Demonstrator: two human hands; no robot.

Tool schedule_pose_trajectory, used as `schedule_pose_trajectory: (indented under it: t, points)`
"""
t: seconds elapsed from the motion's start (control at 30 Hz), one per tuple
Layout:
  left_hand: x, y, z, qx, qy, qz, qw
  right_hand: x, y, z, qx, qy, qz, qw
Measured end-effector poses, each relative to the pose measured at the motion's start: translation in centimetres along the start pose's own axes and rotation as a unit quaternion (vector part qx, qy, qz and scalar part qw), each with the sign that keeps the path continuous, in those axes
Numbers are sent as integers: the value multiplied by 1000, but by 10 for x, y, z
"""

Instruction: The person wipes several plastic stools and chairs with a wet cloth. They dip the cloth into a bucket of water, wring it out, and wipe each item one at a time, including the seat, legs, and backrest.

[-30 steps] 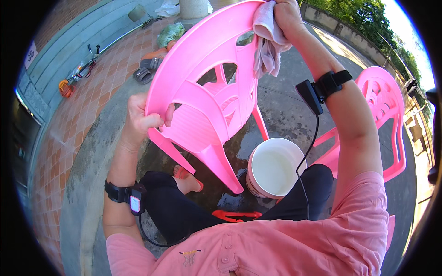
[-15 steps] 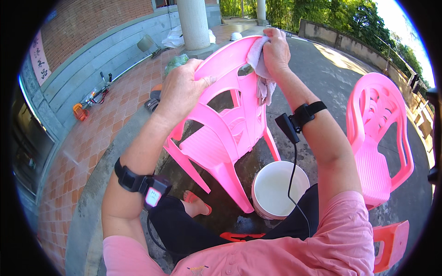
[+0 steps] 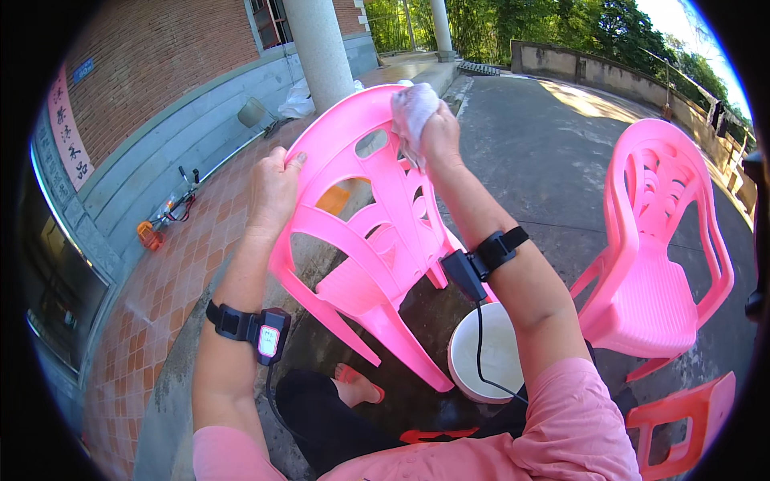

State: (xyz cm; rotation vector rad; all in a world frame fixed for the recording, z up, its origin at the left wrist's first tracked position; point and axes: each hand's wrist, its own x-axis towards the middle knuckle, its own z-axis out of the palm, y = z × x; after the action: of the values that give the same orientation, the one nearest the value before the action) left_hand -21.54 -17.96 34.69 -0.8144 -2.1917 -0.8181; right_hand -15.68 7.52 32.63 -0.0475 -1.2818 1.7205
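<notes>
A pink plastic armchair [image 3: 373,232] stands tilted in front of me, its slotted backrest nearest. My left hand [image 3: 275,188] grips the left edge of the backrest, thumb on the face toward me and fingers hidden behind. At the upper right of the backrest, my right hand [image 3: 441,136] holds a bunched pale cloth [image 3: 413,112] against the rim. Part of the cloth hangs below the hand. A white bucket [image 3: 489,353] with pale liquid inside sits on the wet ground, right of the chair's near leg.
A second pink armchair [image 3: 654,248] stands to the right. Near it at lower right is a red plastic stool [image 3: 682,425]. Behind the chair rises a round pillar [image 3: 319,52]. An orange tool with a long pole [image 3: 150,236] lies along the tiled strip by the wall.
My right hand has moved the cloth left and down along the top rim. My left hand sits lower on the left edge. The chair has tipped and turned slightly; the view has shifted.
</notes>
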Motion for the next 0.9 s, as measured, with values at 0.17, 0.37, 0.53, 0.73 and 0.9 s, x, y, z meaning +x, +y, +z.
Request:
schedule_pose_trajectory:
  t: [0.17,0.37,0.53,0.73,0.9]
  points:
    - [-14,0,7,39,93,23,995,-40,19,49,-427,-8,-380,821]
    - [-10,-18,15,20,150,55,987,7,71,25,-413,15,-428,804]
    - [-4,-30,16,-38,128,16,991,69,110,-3,-393,79,-187,897]
    - [-2,-34,17,-28,135,0,990,64,117,-31,-358,27,-262,896]
    - [-3,-34,16,12,138,22,990,-7,134,-54,-385,51,-213,896]
